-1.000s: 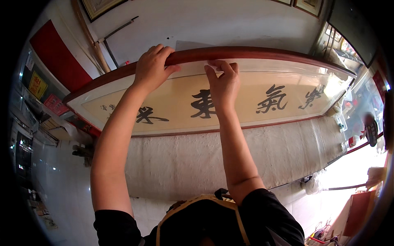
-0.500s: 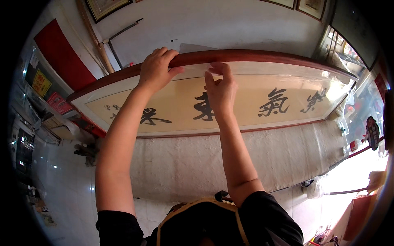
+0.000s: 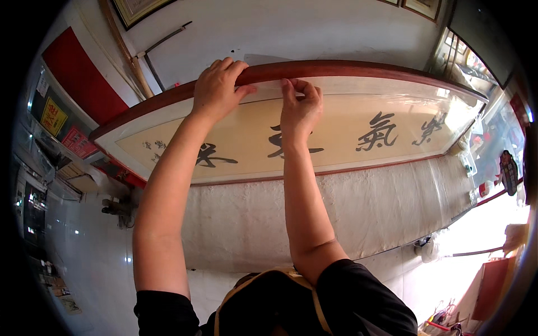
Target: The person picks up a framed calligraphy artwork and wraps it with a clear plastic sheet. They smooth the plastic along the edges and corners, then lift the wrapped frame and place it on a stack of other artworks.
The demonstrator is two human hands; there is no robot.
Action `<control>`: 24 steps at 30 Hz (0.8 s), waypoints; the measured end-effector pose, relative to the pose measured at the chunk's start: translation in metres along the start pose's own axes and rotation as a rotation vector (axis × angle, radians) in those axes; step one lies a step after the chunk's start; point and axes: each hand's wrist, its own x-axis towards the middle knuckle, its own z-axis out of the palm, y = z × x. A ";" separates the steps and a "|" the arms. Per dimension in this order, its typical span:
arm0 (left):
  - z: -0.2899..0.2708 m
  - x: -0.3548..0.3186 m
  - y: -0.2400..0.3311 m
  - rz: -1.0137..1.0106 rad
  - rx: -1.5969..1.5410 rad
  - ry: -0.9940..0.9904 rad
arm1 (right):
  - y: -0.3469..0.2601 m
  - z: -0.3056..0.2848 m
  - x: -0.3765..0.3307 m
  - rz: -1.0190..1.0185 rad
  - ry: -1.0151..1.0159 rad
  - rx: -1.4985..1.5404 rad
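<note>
A long picture frame with a reddish-brown wooden border stands tilted across the table before me. Behind its shiny clear covering lies a calligraphy panel, cream-coloured with large dark brush characters. My left hand is closed over the frame's top rail left of the middle, fingers over the top and thumb on the front. Just below that rail, my right hand has thumb and forefinger brought together at the covering's upper edge. Whatever is between these fingertips is too small or too clear to make out.
A pale, wrinkled cloth-like cover drapes the table under the frame. A red panel leans at the left, near a wooden pole against the white wall. At the far right, clear plastic hangs beside the frame's end.
My right hand has shifted slightly toward the top rail, its thumb and fingers drawn closer together. My left hand keeps its grip on the rail. The whole view has moved a little.
</note>
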 end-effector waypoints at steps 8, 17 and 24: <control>-0.005 0.001 0.007 0.008 -0.007 -0.044 | 0.008 0.000 0.001 -0.118 0.081 -0.140; -0.008 0.003 0.010 0.026 0.005 0.068 | -0.010 -0.001 -0.009 0.012 0.139 -0.327; -0.009 0.005 0.012 -0.009 -0.064 0.023 | 0.010 0.002 0.002 0.039 0.078 0.074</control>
